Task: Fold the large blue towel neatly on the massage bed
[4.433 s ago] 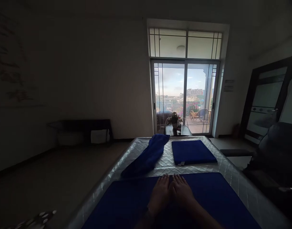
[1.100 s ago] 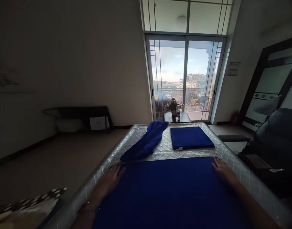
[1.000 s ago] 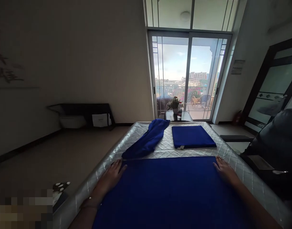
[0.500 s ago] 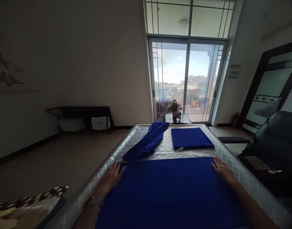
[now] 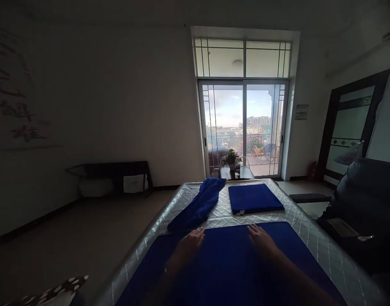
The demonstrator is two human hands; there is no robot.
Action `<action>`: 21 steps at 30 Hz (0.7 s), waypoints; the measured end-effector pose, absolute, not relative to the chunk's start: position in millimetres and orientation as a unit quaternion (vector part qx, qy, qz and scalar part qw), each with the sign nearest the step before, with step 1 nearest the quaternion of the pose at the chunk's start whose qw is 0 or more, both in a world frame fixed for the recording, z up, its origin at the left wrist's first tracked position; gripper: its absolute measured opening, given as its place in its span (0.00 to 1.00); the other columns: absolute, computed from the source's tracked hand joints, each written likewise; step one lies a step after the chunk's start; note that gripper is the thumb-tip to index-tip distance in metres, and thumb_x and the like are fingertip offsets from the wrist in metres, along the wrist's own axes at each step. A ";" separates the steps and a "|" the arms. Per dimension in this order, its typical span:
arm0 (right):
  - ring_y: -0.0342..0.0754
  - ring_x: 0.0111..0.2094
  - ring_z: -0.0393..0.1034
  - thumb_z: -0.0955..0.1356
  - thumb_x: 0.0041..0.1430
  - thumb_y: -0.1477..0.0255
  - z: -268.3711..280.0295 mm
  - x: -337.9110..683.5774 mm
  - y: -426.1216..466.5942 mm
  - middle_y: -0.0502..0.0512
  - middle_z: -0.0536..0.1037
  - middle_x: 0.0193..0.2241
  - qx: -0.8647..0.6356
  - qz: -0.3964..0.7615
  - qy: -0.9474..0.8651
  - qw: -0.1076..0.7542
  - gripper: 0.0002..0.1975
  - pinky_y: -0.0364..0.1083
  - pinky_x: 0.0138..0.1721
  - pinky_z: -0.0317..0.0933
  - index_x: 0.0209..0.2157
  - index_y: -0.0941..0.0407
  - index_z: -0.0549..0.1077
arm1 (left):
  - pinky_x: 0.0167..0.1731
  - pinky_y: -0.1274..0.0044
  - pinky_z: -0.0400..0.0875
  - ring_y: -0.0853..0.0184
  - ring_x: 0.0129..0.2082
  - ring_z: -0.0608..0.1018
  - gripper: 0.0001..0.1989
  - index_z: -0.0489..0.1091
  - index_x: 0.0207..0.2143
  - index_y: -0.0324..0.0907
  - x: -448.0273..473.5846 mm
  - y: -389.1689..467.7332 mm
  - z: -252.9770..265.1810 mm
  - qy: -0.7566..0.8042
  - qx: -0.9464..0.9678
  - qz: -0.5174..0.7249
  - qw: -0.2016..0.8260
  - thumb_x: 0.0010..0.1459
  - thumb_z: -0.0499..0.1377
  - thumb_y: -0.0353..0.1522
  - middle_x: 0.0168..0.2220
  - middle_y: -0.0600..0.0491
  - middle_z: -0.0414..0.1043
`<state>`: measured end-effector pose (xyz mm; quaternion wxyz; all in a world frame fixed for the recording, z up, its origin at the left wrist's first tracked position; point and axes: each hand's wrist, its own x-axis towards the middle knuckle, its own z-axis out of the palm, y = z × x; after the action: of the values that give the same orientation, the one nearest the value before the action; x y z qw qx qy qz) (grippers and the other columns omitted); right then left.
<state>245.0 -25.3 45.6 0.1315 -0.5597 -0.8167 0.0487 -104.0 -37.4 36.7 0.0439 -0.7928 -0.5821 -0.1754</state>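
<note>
Blue cloth [image 5: 225, 259] lies flat on the silver quilted mattress [image 5: 220, 217], under my outstretched fingers [image 5: 198, 233].
From my head view, I judge this sheet light, soft and limp, more apt to crease than to slide stiffly, and in no danger of breaking; its two far corners look the surest places to pinch. My left hand [image 5: 187, 245] and right hand [image 5: 263, 241] reach over it, well apart, near its far edge. Fingers on both are extended and close together, grasping nothing; they seem to rest on the fabric, though the dim light hides the exact contact. Beyond lie a rumpled blue cloth [image 5: 196, 206] and a folded blue cloth [image 5: 255, 197].
</note>
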 end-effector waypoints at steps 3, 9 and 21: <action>0.50 0.72 0.50 0.54 0.70 0.62 38.1 186.5 -29.8 0.55 0.58 0.71 -0.518 0.075 -0.841 0.137 0.31 0.52 0.71 0.47 0.69 0.58 0.60 | 0.67 0.65 0.67 0.58 0.67 0.69 0.26 0.70 0.62 0.48 -47.2 -28.7 24.8 -0.532 -0.832 -0.151 0.037 0.70 0.42 0.40 0.65 0.48 0.70; 0.50 0.73 0.43 0.52 0.70 0.68 18.7 149.7 -30.6 0.58 0.53 0.72 -0.504 0.093 -0.847 0.144 0.31 0.53 0.73 0.39 0.71 0.60 0.56 | 0.67 0.53 0.64 0.53 0.70 0.64 0.25 0.63 0.66 0.43 -10.2 -23.9 -4.6 -0.502 -0.852 -0.132 0.069 0.71 0.43 0.32 0.67 0.40 0.65; 0.50 0.74 0.41 0.50 0.71 0.59 23.5 172.9 -26.9 0.59 0.51 0.73 -0.544 0.124 -0.821 0.125 0.34 0.55 0.73 0.37 0.71 0.61 0.52 | 0.67 0.56 0.64 0.55 0.70 0.63 0.27 0.60 0.68 0.42 -32.3 -23.3 -5.8 -0.549 -0.824 -0.122 0.063 0.72 0.42 0.40 0.69 0.40 0.61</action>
<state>172.9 -26.9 23.5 0.1252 -0.5437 -0.8206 0.1240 -32.3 -23.3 -5.8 0.0627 -0.8245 -0.5490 -0.1223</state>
